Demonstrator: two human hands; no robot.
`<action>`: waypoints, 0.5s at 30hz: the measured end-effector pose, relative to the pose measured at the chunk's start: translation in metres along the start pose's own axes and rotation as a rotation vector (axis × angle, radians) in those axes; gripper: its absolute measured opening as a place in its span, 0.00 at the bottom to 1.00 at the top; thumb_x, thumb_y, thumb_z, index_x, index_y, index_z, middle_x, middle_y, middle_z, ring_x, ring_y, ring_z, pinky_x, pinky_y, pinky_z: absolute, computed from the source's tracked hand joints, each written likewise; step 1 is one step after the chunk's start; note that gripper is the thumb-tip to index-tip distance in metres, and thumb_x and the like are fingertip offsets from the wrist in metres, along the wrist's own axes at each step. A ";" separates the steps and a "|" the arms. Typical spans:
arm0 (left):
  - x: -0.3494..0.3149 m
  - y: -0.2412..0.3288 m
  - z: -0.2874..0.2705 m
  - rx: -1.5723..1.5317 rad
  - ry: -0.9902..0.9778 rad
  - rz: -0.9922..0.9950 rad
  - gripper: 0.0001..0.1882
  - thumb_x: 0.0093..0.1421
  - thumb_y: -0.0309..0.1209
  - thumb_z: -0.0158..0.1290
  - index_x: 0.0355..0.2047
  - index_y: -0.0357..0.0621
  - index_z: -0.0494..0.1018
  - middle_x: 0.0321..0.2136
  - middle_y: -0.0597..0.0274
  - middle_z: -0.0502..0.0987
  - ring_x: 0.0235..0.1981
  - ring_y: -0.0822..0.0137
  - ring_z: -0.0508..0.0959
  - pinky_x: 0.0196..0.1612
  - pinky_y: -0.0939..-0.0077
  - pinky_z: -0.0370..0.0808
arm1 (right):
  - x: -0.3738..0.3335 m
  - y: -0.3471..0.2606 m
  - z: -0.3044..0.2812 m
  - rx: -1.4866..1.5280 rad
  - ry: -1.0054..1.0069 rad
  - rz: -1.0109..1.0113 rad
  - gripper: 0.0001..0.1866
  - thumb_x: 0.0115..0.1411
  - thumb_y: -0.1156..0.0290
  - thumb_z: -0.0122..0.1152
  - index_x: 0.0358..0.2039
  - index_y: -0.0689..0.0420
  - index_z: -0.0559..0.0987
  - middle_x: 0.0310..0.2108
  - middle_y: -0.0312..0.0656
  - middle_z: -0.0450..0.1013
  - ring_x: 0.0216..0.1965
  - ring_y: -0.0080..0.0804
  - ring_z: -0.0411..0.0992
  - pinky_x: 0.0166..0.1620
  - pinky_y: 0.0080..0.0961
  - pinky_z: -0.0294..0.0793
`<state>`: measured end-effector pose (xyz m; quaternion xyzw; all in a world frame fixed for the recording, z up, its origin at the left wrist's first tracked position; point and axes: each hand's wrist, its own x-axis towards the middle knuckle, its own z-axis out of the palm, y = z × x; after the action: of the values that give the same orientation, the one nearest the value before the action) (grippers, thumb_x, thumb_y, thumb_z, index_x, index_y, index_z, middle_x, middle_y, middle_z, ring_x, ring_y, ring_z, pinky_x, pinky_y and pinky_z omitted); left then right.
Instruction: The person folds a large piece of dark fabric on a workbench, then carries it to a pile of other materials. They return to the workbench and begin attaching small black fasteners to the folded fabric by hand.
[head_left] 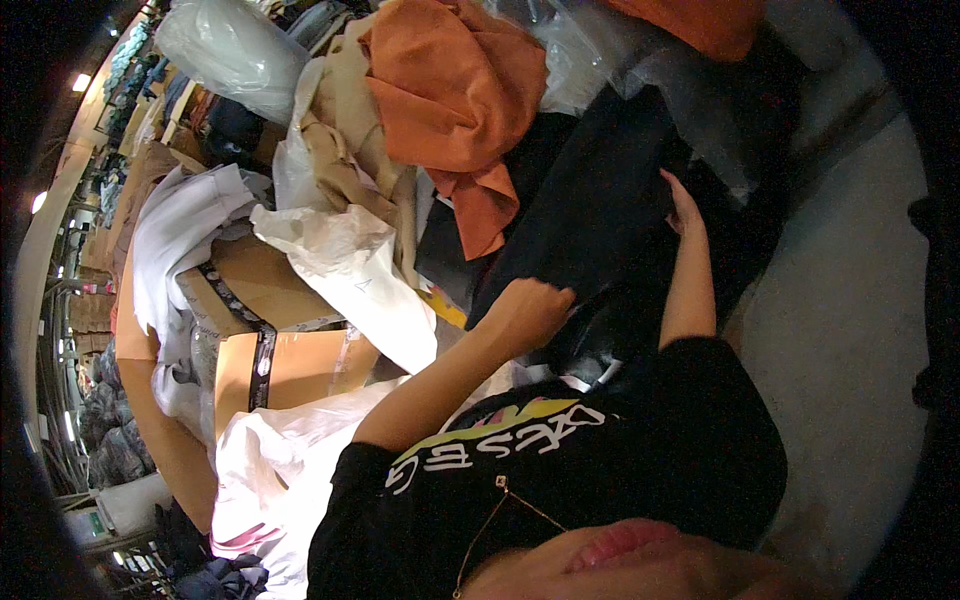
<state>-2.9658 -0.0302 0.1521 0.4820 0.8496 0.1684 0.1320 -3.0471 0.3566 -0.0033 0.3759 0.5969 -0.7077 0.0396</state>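
A wide piece of black cloth (600, 200) stretches in front of me, its folds hard to separate in the dark. My left hand (535, 312) is closed on the near left part of this cloth, with its fingertips curled out of sight. Farther off and to the right, my right hand (684, 208) rests against the cloth's right side. One finger is stretched out and the thumb stands apart; the other fingers are lost in shadow. Crumpled orange cloth (455, 85) lies beyond my left hand, overlapping the black cloth.
Taped cardboard boxes (300, 365) stand at the left, with grey-white cloth (190, 235) draped over one. White plastic sheeting (345, 255) and tan fabric (345, 150) lie between boxes and black cloth. A plastic-wrapped roll (230, 55) is at the far left. Grey floor (840, 330) runs along the right.
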 end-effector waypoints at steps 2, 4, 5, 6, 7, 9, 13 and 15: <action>-0.047 0.006 -0.021 -0.021 -0.142 -0.088 0.13 0.65 0.39 0.52 0.33 0.43 0.75 0.19 0.46 0.77 0.25 0.42 0.80 0.29 0.49 0.76 | -0.042 0.023 0.010 0.045 -0.067 -0.042 0.49 0.53 0.34 0.62 0.69 0.48 0.64 0.69 0.47 0.58 0.69 0.47 0.55 0.67 0.52 0.52; -0.114 0.009 -0.020 0.003 -0.189 -0.108 0.12 0.65 0.39 0.51 0.38 0.43 0.76 0.21 0.45 0.77 0.25 0.43 0.80 0.31 0.51 0.76 | -0.103 0.046 0.033 0.062 -0.053 -0.029 0.49 0.54 0.34 0.61 0.69 0.51 0.64 0.68 0.48 0.59 0.67 0.48 0.58 0.65 0.54 0.56; -0.141 0.020 -0.026 -0.055 -0.255 -0.178 0.12 0.66 0.38 0.50 0.35 0.42 0.74 0.22 0.43 0.78 0.27 0.43 0.81 0.31 0.50 0.76 | -0.119 0.064 0.034 0.232 -0.033 0.012 0.50 0.55 0.32 0.59 0.69 0.53 0.63 0.68 0.49 0.59 0.67 0.49 0.59 0.65 0.55 0.58; -0.164 0.024 -0.027 -0.128 -0.258 -0.201 0.11 0.66 0.37 0.50 0.36 0.42 0.74 0.22 0.44 0.78 0.27 0.43 0.81 0.32 0.50 0.77 | -0.131 0.085 0.036 0.396 -0.011 0.049 0.52 0.55 0.31 0.58 0.69 0.55 0.61 0.68 0.50 0.58 0.66 0.50 0.59 0.64 0.56 0.60; -0.184 0.028 -0.027 -0.092 -0.250 -0.209 0.11 0.66 0.36 0.49 0.36 0.41 0.74 0.22 0.44 0.78 0.27 0.43 0.81 0.32 0.50 0.77 | -0.146 0.098 0.043 0.563 -0.001 0.088 0.53 0.55 0.29 0.56 0.70 0.57 0.60 0.68 0.50 0.58 0.66 0.51 0.60 0.63 0.58 0.61; -0.215 0.038 -0.024 -0.018 -0.225 -0.213 0.10 0.66 0.35 0.49 0.36 0.41 0.74 0.22 0.44 0.79 0.27 0.43 0.81 0.32 0.50 0.77 | -0.159 0.111 0.050 0.628 0.003 -0.068 0.64 0.52 0.18 0.44 0.72 0.63 0.52 0.73 0.52 0.47 0.71 0.54 0.51 0.69 0.52 0.54; -0.279 0.077 -0.032 0.029 -0.242 -0.199 0.08 0.64 0.31 0.50 0.34 0.39 0.73 0.23 0.44 0.79 0.29 0.45 0.83 0.32 0.52 0.79 | -0.198 0.123 0.107 0.619 -0.040 -0.164 0.63 0.53 0.19 0.43 0.72 0.63 0.52 0.73 0.52 0.47 0.71 0.53 0.51 0.69 0.52 0.54; -0.332 0.099 -0.044 0.130 -0.202 -0.255 0.07 0.60 0.31 0.51 0.31 0.41 0.73 0.21 0.47 0.79 0.27 0.49 0.83 0.32 0.55 0.80 | -0.238 0.130 0.164 0.541 -0.167 -0.168 0.63 0.53 0.20 0.43 0.72 0.63 0.52 0.73 0.52 0.47 0.71 0.53 0.51 0.69 0.52 0.54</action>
<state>-2.7401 -0.2760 0.2534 0.3925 0.8953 0.0457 0.2056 -2.8909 0.0831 0.0291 0.2626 0.4101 -0.8705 -0.0720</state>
